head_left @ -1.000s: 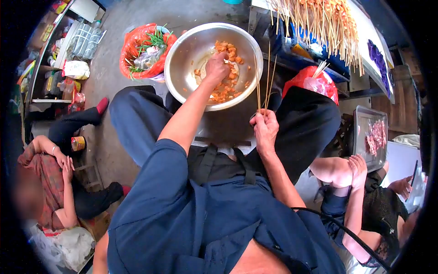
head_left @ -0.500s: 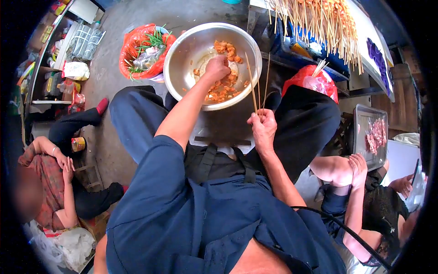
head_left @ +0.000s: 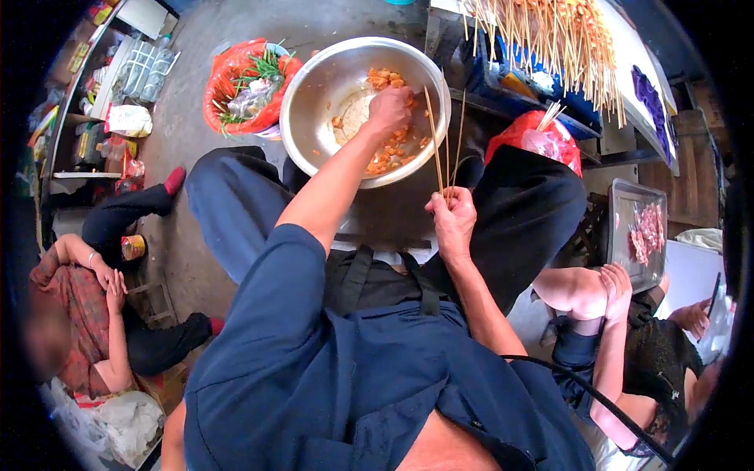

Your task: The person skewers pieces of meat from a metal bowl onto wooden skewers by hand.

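Note:
A large steel bowl [head_left: 310,149] stands in front of my knees, holding orange, sauce-coated meat pieces [head_left: 385,78]. Inside it, my left hand [head_left: 391,108] is down among the pieces with its fingers curled; what they pinch is hidden. My right hand [head_left: 452,216] is closed around the lower ends of a few thin wooden skewers [head_left: 437,149], which point up beside the bowl's right rim. No meat shows on their visible lengths.
Loaded skewers [head_left: 542,39] lie on a table at upper right. A red bag of greens [head_left: 228,86] stands left of the bowl, another red bag [head_left: 542,145] right. A tray of meat [head_left: 644,235] is near a seated person on the right; another person sits left.
My left hand has shifted right and slightly away from me within the bowl, over the meat pieces. My right hand and its skewers stay in place.

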A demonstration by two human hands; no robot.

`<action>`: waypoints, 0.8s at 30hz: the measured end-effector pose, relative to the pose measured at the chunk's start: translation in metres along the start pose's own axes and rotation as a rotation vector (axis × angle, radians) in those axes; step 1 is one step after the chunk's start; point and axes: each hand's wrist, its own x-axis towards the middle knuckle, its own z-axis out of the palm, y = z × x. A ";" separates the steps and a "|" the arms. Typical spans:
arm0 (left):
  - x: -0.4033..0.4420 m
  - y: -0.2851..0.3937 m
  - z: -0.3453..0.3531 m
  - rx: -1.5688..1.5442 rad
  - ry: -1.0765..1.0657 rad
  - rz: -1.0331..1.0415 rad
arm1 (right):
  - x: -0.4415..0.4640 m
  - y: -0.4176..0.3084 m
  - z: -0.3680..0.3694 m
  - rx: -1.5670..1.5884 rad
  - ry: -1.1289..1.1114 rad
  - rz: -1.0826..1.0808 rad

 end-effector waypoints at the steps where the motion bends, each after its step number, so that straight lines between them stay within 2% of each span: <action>1: 0.002 0.000 0.004 0.047 -0.088 0.008 | 0.000 0.000 -0.001 -0.001 0.004 0.001; 3: 0.005 0.002 0.007 0.007 -0.030 0.039 | 0.000 0.000 -0.001 -0.007 0.022 0.000; 5: 0.009 0.001 0.005 0.063 -0.123 -0.018 | -0.001 0.001 -0.001 0.007 0.032 0.005; 9: 0.006 0.001 -0.006 -0.012 -0.087 -0.129 | 0.000 0.002 -0.001 0.005 0.034 0.002; 11: 0.004 -0.003 -0.011 -0.637 -0.148 -0.459 | 0.000 0.001 0.001 0.025 0.038 -0.010; 12: 0.002 -0.007 -0.013 -0.636 -0.146 -0.463 | -0.001 0.001 0.002 0.044 0.040 -0.022; 14: -0.001 -0.012 -0.019 -1.101 -0.247 -0.566 | -0.001 0.000 0.002 0.022 0.023 -0.012; 15: -0.004 -0.012 -0.023 -1.101 -0.244 -0.566 | -0.001 0.000 0.002 0.000 0.010 -0.001; 17: -0.012 -0.014 -0.027 -1.357 -0.221 -0.578 | -0.001 0.000 0.002 0.010 -0.008 0.014; 18: -0.013 -0.017 -0.029 -1.356 -0.216 -0.578 | -0.001 0.000 0.003 0.021 -0.025 0.030; 20: -0.015 -0.019 -0.034 -1.604 -0.309 -0.518 | -0.003 -0.004 0.004 0.013 -0.038 0.027; 21: -0.016 -0.017 -0.037 -1.604 -0.308 -0.516 | -0.003 -0.005 0.005 0.003 -0.047 0.025; 23: -0.022 -0.012 -0.041 -1.873 -0.309 -0.542 | -0.002 -0.004 0.003 0.041 -0.070 0.042; 24: -0.024 -0.009 -0.043 -1.873 -0.306 -0.542 | -0.003 -0.003 0.002 0.079 -0.094 0.062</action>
